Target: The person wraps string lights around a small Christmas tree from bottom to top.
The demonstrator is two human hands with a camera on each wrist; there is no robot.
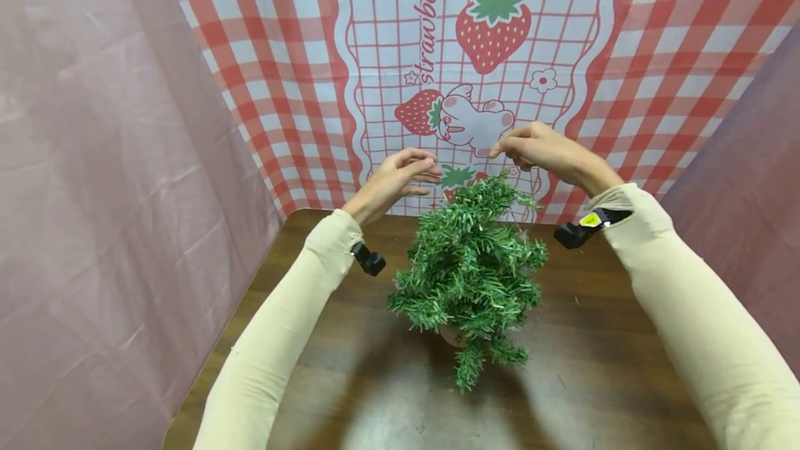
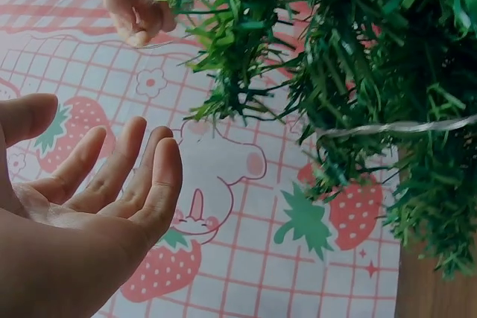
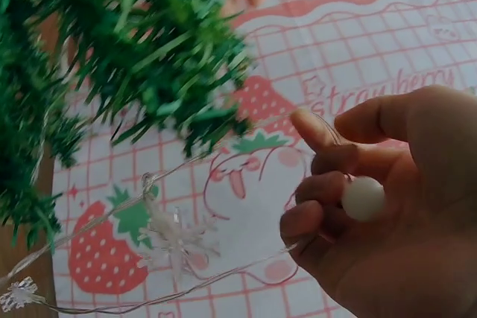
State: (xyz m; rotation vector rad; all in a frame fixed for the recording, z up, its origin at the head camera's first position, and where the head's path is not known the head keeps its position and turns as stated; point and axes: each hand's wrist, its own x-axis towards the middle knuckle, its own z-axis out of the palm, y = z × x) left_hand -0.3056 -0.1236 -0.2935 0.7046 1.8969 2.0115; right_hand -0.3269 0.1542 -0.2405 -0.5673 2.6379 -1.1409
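Note:
A small green artificial Christmas tree point(image 1: 471, 255) stands on the table between my hands. My right hand point(image 1: 546, 150) is above its right side with curled fingers. In the right wrist view that hand grips a thin clear string of lights point(image 3: 216, 276), and a white ball point(image 3: 363, 198) sits against the curled fingers. A clear snowflake point(image 3: 177, 237) and a smaller one point(image 3: 19, 294) hang on the wire. Part of the wire crosses the branches in the left wrist view. My left hand point(image 1: 400, 178), palm up with relaxed fingers, is beside the treetop and holds nothing.
Under the tree is a brown wooden table point(image 1: 350, 394). A strawberry-print checked cloth point(image 1: 281, 89) hangs behind it. Pink curtains point(image 1: 112, 193) hang at both sides. A low branch of the tree reaches toward the front.

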